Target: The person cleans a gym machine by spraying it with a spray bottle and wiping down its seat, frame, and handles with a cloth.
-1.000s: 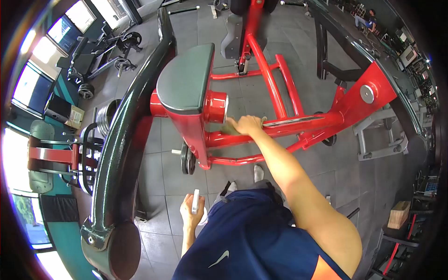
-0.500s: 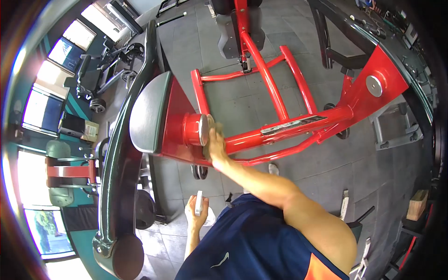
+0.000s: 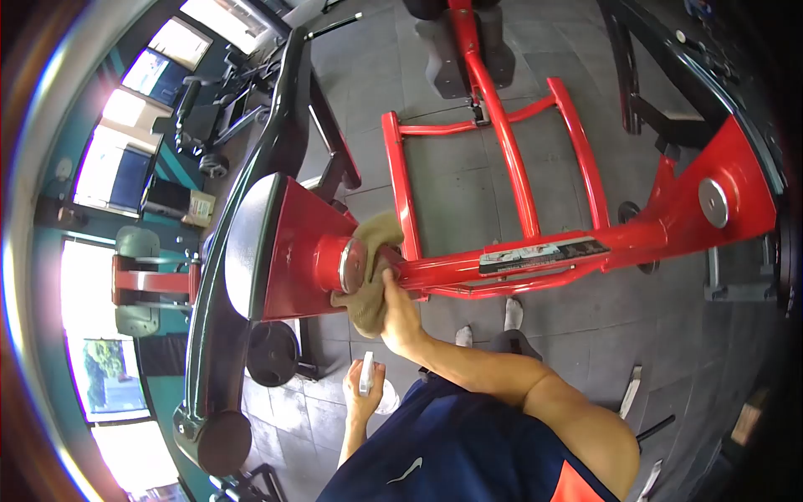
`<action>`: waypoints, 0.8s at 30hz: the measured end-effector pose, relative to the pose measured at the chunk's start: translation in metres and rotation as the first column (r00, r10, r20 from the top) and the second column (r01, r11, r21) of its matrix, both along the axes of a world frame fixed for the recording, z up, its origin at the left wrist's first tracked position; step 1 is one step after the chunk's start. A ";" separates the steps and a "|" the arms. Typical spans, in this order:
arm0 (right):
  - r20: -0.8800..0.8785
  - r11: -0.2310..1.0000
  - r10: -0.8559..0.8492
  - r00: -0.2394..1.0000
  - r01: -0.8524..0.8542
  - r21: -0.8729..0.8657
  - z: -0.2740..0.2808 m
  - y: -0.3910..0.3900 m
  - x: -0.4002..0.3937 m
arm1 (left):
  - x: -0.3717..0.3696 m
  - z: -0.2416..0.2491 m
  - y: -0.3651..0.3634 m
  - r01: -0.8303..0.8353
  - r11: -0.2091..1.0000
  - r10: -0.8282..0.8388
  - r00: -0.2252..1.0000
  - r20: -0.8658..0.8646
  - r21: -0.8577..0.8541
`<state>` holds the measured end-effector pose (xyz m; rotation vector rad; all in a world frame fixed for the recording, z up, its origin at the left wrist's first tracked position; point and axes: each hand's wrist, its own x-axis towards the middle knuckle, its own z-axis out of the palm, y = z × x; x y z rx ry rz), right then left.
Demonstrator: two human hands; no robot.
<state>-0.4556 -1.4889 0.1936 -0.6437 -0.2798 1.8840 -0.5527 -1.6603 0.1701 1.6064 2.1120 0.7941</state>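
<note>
My right hand [image 3: 400, 316] is closed round an olive-brown cloth [image 3: 368, 309]. The cloth presses against the round silver-capped end [image 3: 353, 266] of a red exercise machine [image 3: 452, 269], and part of it drapes over the red tube. Lower down, my left hand [image 3: 362, 393] grips what looks like a spray bottle [image 3: 366, 374] with a white head; most of its pale body is behind the hand. A black-edged, grey padded plate [image 3: 251, 247] sits left of the cloth on the machine's red bracket.
A thick black arm [image 3: 222, 309] of the machine curves down on the left. Red floor frame bars [image 3: 401, 184] spread out ahead. Black weight plates [image 3: 272, 353] hang at lower left. Other gym equipment [image 3: 209, 117] stands near the windows.
The view has shifted, so the machine sits a little lower and farther right. My right hand and the cloth, blurred before, now show clearly at the capped end. The left hand keeps its hold.
</note>
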 end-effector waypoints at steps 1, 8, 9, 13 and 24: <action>-0.261 0.989 0.021 0.965 -0.059 -0.137 0.039 0.007 0.028 | 0.005 0.001 -0.002 -0.031 0.999 0.031 0.999 0.011 -0.008; 0.410 0.427 -0.636 0.653 -0.144 0.893 0.091 0.066 0.042 | 0.037 0.008 0.003 -0.158 0.987 0.158 0.986 0.043 0.003; 0.328 0.247 -0.771 0.546 -0.218 0.944 0.093 0.062 0.048 | 0.041 0.007 0.001 -0.164 0.986 0.163 0.986 0.033 0.019; 0.080 0.042 -0.719 0.691 -0.072 0.997 0.126 0.084 0.042 | 0.055 0.005 0.000 -0.191 0.982 0.191 0.981 0.026 -0.005; 0.310 0.044 -0.777 0.548 -0.445 0.895 0.213 0.053 0.014 | 0.073 0.010 0.004 -0.241 0.970 0.241 0.968 0.062 -0.014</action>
